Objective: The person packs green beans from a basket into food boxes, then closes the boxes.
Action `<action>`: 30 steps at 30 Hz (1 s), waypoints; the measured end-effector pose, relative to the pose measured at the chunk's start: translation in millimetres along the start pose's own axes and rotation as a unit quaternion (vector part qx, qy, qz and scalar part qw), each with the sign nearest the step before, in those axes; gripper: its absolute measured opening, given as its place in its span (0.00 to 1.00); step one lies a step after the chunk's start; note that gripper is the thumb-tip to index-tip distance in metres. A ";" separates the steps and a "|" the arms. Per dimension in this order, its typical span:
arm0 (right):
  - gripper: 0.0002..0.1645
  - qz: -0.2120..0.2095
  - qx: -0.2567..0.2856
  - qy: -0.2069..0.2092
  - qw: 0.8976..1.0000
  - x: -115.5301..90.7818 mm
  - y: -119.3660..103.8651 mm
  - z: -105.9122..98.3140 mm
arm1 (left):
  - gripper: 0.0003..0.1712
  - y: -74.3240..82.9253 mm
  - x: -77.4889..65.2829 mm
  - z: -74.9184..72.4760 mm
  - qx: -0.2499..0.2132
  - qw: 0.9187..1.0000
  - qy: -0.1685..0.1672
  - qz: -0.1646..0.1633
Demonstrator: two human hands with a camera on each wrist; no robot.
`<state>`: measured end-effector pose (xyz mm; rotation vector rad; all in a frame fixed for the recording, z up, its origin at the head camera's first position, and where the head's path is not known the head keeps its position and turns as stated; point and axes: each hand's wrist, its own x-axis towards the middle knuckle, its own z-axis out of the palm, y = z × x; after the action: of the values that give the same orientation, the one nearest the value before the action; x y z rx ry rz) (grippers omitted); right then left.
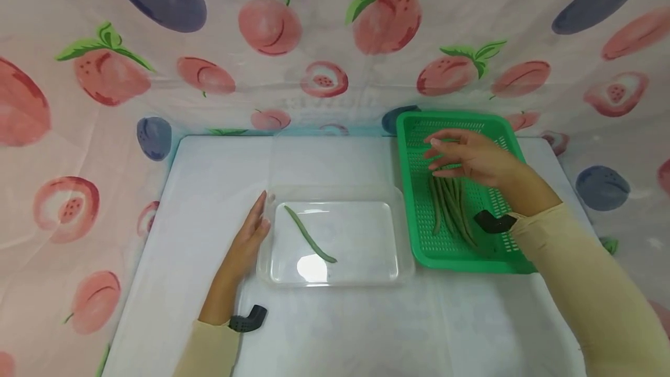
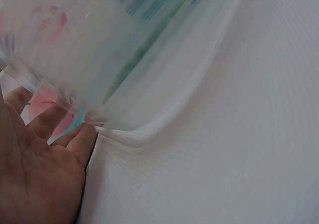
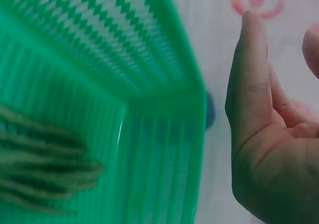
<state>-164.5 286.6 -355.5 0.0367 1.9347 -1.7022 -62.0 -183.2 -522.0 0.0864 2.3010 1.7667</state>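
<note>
A clear plastic container (image 1: 335, 281) sits on the white table with one green bean (image 1: 309, 236) lying slantwise inside it. My left hand (image 1: 246, 243) rests against the container's left side, fingers and thumb touching its rim. To the right is a green slotted basket (image 1: 426, 258) holding a bundle of several green beans (image 1: 451, 205), also visible as beans (image 3: 45, 164) in the right wrist view. Above the far part of this basket hovers my right hand (image 1: 473, 156), fingers spread and loosely bent, nothing between them.
A transparent flap (image 1: 335, 159) extends behind the container toward the back. Fruit-printed cloth (image 1: 324, 28) hangs behind the white table (image 1: 220, 173) and on both sides. The basket's raised rim stands close to the container's right side.
</note>
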 end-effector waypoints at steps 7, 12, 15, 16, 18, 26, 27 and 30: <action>0.32 0.047 -0.070 0.022 0.996 0.6 15.5 -27.9 | 0.36 -0.3 0.3 0.4 -0.002 1.000 -0.002 0.006; 0.39 0.071 -0.092 0.022 0.993 4.0 29.0 -42.2 | 0.36 0.8 -0.3 -0.5 -0.004 1.000 -0.003 0.008; 0.40 0.085 -0.099 0.034 0.991 7.4 36.9 -50.8 | 0.36 1.3 -0.9 -0.2 -0.009 1.000 -0.005 0.006; 0.40 0.089 -0.102 0.039 0.990 9.1 39.6 -54.0 | 0.36 1.4 -0.9 0.0 -0.010 1.000 -0.005 0.006; 0.42 0.099 -0.106 0.049 0.988 12.8 44.7 -59.5 | 0.36 1.8 -0.9 0.7 -0.013 1.000 -0.005 0.005; 0.43 0.126 -0.135 0.085 0.979 32.8 64.1 -73.9 | 0.35 2.6 -0.6 0.6 -0.018 1.000 -0.005 0.005; 0.43 0.127 -0.139 0.088 0.978 34.5 65.8 -74.7 | 0.35 2.3 -0.6 0.4 -0.018 1.000 -0.005 0.004; 0.43 0.131 -0.146 0.093 0.976 37.4 69.8 -77.1 | 0.35 1.9 -1.2 0.2 -0.018 1.000 -0.006 0.002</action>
<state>-199.6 358.8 -431.4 0.3359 2.1886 -1.2712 -61.0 -182.7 -520.0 0.0957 2.2612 1.8027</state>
